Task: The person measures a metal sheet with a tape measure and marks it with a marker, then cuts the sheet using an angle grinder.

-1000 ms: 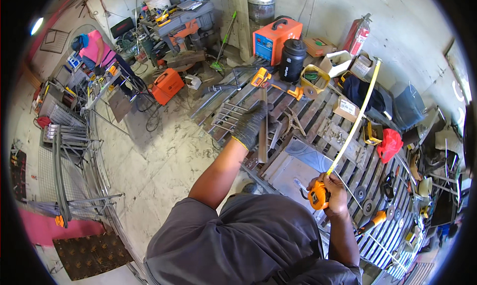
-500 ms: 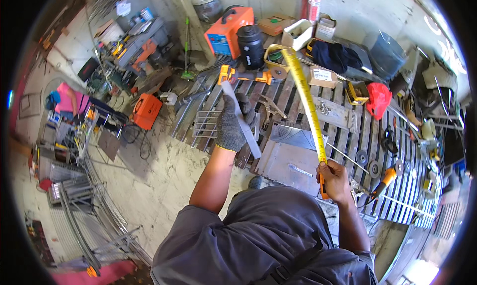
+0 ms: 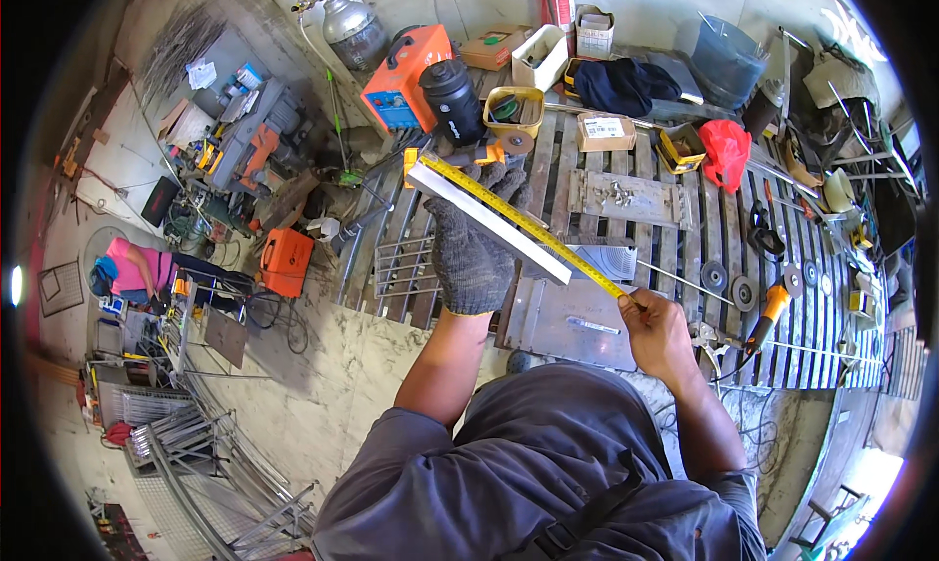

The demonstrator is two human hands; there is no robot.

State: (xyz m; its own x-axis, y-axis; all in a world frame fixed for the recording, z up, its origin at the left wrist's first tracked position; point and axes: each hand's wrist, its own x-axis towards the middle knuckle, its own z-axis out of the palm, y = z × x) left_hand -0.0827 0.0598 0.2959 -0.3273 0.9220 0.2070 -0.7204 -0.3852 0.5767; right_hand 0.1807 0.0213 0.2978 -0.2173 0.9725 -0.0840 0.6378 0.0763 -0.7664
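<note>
In my left hand (image 3: 468,258), which wears a dark grey knit glove, lies a pale square metal bar (image 3: 491,224), slanting from upper left to lower right. A yellow tape measure blade (image 3: 533,230) is stretched along the bar's upper side. Its near end runs into my bare right hand (image 3: 660,334), whose fingers are closed on it; the case is hidden by the hand. Beyond the bar, a yellow cordless angle grinder (image 3: 487,154) rests on the slatted bench. Under the tape's near part, a flat metal sheet (image 3: 548,321) lies on the bench.
The slatted bench (image 3: 675,258) carries grinding discs (image 3: 714,275), an orange grinder (image 3: 775,307), a red plastic bag (image 3: 725,153) and several boxes. A black jug (image 3: 453,101) and an orange welding machine (image 3: 406,77) stand behind. At left, a person in pink (image 3: 137,266) bends beside metal frames.
My right hand has turned the tape, swinging its far end left onto the bar. The bar has tilted to a flatter slant, and the view has shifted slightly.
</note>
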